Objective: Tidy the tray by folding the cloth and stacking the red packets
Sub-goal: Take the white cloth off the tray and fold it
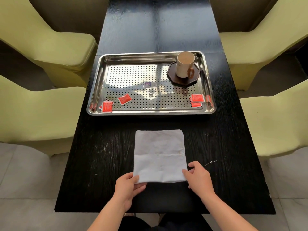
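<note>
A white cloth (159, 155), folded into a rectangle, lies flat on the black table in front of the steel tray (150, 112). My left hand (129, 185) pinches its near left corner. My right hand (199, 178) grips its near right corner. In the tray, red packets lie scattered: two overlapping at the near left corner (106, 106), one loose beside them (124, 99), and a small pile at the near right corner (197, 100).
A cream mug (184, 65) stands on a dark octagonal coaster (173, 75) in the tray's far right corner. Yellow-green chairs (41, 47) flank the black table (100, 164) on both sides. Pale floor tiles show beyond the table's near edge.
</note>
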`<state>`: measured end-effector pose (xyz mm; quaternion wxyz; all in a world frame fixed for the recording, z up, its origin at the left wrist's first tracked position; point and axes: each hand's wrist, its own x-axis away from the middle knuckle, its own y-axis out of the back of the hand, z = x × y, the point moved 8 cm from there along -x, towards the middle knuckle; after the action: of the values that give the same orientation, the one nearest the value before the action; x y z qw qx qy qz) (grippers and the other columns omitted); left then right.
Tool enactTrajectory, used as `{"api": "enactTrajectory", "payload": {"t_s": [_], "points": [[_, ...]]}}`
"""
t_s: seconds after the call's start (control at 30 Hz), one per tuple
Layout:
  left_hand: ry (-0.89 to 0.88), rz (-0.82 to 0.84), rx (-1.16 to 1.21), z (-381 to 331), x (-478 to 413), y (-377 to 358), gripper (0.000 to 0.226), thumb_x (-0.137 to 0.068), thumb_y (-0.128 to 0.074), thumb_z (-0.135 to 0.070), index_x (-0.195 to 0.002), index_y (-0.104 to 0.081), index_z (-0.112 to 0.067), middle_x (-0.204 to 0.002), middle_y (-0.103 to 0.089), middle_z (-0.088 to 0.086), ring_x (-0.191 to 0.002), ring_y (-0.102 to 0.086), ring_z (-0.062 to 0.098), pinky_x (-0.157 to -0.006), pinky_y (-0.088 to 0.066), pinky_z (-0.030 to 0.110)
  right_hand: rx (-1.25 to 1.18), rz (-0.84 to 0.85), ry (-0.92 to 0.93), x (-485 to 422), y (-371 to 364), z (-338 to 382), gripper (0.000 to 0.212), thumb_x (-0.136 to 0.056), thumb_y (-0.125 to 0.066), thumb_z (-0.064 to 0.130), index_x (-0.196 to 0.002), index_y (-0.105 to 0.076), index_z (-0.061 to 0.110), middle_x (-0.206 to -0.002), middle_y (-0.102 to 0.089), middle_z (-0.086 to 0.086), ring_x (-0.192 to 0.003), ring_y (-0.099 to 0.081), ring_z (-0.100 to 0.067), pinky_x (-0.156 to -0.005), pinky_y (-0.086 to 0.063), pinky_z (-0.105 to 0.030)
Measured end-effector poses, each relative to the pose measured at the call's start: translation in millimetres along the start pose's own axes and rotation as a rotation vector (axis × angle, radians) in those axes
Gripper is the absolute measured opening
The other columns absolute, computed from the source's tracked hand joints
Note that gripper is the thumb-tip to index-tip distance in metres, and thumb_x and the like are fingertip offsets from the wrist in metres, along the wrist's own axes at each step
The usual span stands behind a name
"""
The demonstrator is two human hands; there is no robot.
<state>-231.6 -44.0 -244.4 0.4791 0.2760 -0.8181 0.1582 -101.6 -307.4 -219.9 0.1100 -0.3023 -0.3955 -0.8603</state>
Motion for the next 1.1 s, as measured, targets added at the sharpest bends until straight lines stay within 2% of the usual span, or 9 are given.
{"api": "enactTrajectory", "payload": {"t_s": [0.17,0.43,0.53,0.67,0.73,0.83,0.9,1.0,1.1], "points": [[-0.011,-0.038,0.021,-10.9,5.2,15.9,0.020,-0.099,-0.051,-0.003,-0.111,-0.066,-0.007,-0.098,-0.077,0.013,-0.085,-0.076,0.029,-0.067,-0.060,0.037,-0.227,0.104,-0.084,11.1,-28.3,1.7,0.026,-0.088,-0.068,0.020,-0.109,-0.053,0.028,-0.089,-0.069,0.000,-0.071,-0.067,-0.017,-0.054,-0.056,-0.029],[-0.026,-0.150,-0.160,-14.8,14.8,75.2,0.024,-0.095,-0.057,-0.002,-0.116,-0.061,-0.013,-0.101,-0.072,0.010,-0.077,-0.076,0.026,-0.061,-0.061,0.035,-0.305,0.202,-0.055,48.0,-65.4,20.5,0.041,-0.089,-0.068,0.015,-0.118,-0.048,0.035,-0.089,-0.072,-0.001,-0.069,-0.073,-0.015,-0.057,-0.060,-0.027],[-0.039,-0.157,-0.250,-20.0,20.9,88.5,0.045,-0.090,-0.060,0.004,-0.114,-0.051,-0.033,-0.094,-0.071,0.013,-0.068,-0.075,0.030,-0.057,-0.062,0.039,-0.332,0.181,-0.104,63.5,-71.7,19.2,0.050,-0.090,-0.067,0.010,-0.120,-0.045,0.044,-0.088,-0.071,-0.005,-0.064,-0.074,-0.021,-0.053,-0.058,-0.026],[-0.097,-0.038,-0.366,-25.8,28.8,92.0,0.027,-0.093,-0.055,0.006,-0.107,-0.071,-0.010,-0.091,-0.072,0.019,-0.068,-0.075,0.031,-0.058,-0.059,0.036,-0.472,0.150,-0.162,81.3,-76.2,9.7,0.016,-0.093,-0.063,0.008,-0.102,-0.065,0.022,-0.094,-0.067,-0.015,-0.059,-0.072,-0.027,-0.057,-0.063,-0.041],[-0.098,0.008,-0.368,-28.3,33.5,91.6,0.026,-0.094,-0.052,0.006,-0.101,-0.073,-0.007,-0.095,-0.072,0.020,-0.070,-0.075,0.031,-0.062,-0.060,0.037,-0.535,0.142,-0.204,87.4,-75.9,4.2,0.007,-0.093,-0.064,0.011,-0.097,-0.069,0.015,-0.091,-0.071,-0.014,-0.062,-0.074,-0.027,-0.059,-0.063,-0.041],[-0.068,0.003,-0.298,-34.2,31.0,93.2,0.037,-0.088,-0.044,0.017,-0.096,-0.074,-0.002,-0.097,-0.069,0.024,-0.073,-0.075,0.036,-0.067,-0.061,0.041,-0.754,0.109,-0.261,88.2,-72.3,-0.6,0.013,-0.093,-0.062,0.006,-0.094,-0.075,0.005,-0.086,-0.075,-0.018,-0.070,-0.074,-0.035,-0.057,-0.061,-0.038],[-0.098,0.017,-0.270,-38.6,27.0,93.7,0.047,-0.082,-0.040,0.026,-0.098,-0.074,-0.003,-0.100,-0.068,0.020,-0.079,-0.075,0.035,-0.069,-0.062,0.039,-0.884,0.128,-0.258,85.6,-69.8,0.6,0.030,-0.089,-0.047,-0.007,-0.097,-0.075,0.001,-0.092,-0.075,-0.020,-0.078,-0.075,-0.038,-0.063,-0.061,-0.040],[-0.252,0.101,-0.383,-47.7,21.9,90.3,0.054,-0.080,-0.048,0.026,-0.106,-0.072,-0.015,-0.097,-0.075,0.010,-0.087,-0.075,0.024,-0.073,-0.061,0.032,-0.779,0.208,-0.100,80.9,-62.2,14.5,0.053,-0.080,-0.037,-0.022,-0.106,-0.072,0.008,-0.096,-0.078,-0.011,-0.090,-0.075,-0.029,-0.071,-0.062,-0.034],[-0.375,0.060,-0.545,-58.5,12.4,87.9,0.044,-0.078,-0.067,0.014,-0.101,-0.075,-0.022,-0.090,-0.076,0.008,-0.083,-0.072,0.023,-0.074,-0.058,0.029,-0.490,0.147,0.070,72.3,-50.2,29.2,0.042,-0.082,-0.060,-0.016,-0.103,-0.075,0.017,-0.091,-0.078,-0.004,-0.082,-0.075,-0.016,-0.069,-0.061,-0.029]]}}
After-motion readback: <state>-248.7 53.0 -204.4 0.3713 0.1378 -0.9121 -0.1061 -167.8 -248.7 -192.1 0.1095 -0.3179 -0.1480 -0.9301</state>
